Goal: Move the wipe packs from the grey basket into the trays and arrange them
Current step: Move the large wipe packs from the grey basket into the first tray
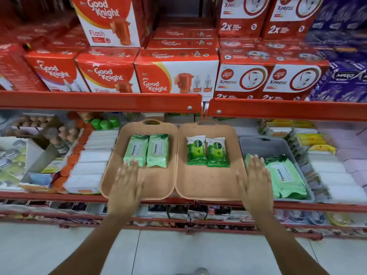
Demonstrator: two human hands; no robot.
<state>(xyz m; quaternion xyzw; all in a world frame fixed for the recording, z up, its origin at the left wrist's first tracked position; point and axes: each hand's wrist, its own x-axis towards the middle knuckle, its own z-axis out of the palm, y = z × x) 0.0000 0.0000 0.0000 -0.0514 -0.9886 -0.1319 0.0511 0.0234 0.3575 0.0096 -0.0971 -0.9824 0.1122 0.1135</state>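
Two tan trays stand side by side on the shelf. The left tray [123, 187] holds two pale green wipe packs [148, 149] lying side by side. The right tray [198, 181] holds two dark green wipe packs [207, 151]. To the right, the grey basket [264, 145] contains pale green wipe packs [286, 179]. My left hand [126, 185] hovers flat and empty over the left tray's front, fingertips near a pale pack. My right hand [256, 183] is spread flat over the gap between the right tray and the basket, holding nothing.
An orange shelf rail [99, 100] runs above the trays, carrying red boxes [174, 74]. White boxes [93, 161] flank the left tray, green bottles [105, 123] stand behind. Yellow and white packs [321, 155] lie right of the basket. A lower shelf and tiled floor lie beneath.
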